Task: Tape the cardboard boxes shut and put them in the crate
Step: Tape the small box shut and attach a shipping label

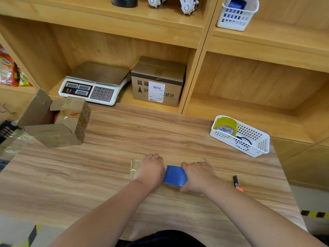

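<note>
A small flat cardboard box (134,168), glossy with clear tape, lies on the wooden table near its front edge. My left hand (151,169) lies over it, fingers curled down over its far side. Right beside it is a blue tape dispenser (175,175), and my right hand (197,175) grips it from the right. A larger cardboard box (57,125) stands with its flaps open at the table's back left. The black crate (5,130) shows only partly at the left edge.
An orange-tipped utility knife (237,183) lies right of my right hand. A white basket (256,139) with a yellow tape roll (226,124) stands at the back right. On the shelf behind are a weighing scale (94,84) and a labelled carton (158,81).
</note>
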Demonstrator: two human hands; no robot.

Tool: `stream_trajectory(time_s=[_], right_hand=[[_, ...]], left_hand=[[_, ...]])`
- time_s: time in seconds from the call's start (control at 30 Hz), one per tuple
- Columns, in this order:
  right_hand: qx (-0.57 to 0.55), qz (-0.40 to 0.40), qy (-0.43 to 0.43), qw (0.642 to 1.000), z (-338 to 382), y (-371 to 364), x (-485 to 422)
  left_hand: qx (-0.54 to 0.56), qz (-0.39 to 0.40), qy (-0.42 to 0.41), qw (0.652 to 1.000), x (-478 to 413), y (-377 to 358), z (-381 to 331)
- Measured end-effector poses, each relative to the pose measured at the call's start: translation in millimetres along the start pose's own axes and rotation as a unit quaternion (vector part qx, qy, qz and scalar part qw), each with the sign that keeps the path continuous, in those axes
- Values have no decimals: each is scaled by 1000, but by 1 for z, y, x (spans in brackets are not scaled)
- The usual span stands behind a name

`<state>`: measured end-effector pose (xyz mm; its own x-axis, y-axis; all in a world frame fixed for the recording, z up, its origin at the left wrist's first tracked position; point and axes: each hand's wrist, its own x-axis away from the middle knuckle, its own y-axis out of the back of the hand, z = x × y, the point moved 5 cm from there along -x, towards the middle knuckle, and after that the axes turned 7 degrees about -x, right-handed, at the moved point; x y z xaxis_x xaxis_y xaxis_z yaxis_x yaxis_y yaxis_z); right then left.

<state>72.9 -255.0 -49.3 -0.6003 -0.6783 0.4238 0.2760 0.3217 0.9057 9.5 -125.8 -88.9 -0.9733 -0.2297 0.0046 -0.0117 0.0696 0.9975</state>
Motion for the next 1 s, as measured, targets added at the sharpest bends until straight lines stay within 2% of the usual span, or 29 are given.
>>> stream_trajectory(time_s=[0.2, 0.3, 0.6, 0.7, 0.83, 0.9, 1.0], right_hand=[[-29, 11, -14, 999, 2, 0, -2], [2, 17, -26, 1000, -5, 5, -3], [7, -93, -72, 993, -56, -30, -13], [16, -92, -60, 994, -58, -54, -17], [-4, -65, -66, 996, -59, -73, -16], [-20, -102, -66, 992, -54, -67, -13], [-118, -243, -35, 962, -30, -41, -10]], left_hand=[[-3, 2, 18, 1000, 0, 2, -2], [7, 5, 29, 1000, 4, 3, 2], [169, -27, 45, 984, 10, 10, 18], [215, -26, 59, 975, 11, 10, 23], [224, -16, 54, 973, 10, 9, 25], [225, -16, 52, 973, 9, 7, 26], [223, -27, 46, 973, 8, 7, 25]])
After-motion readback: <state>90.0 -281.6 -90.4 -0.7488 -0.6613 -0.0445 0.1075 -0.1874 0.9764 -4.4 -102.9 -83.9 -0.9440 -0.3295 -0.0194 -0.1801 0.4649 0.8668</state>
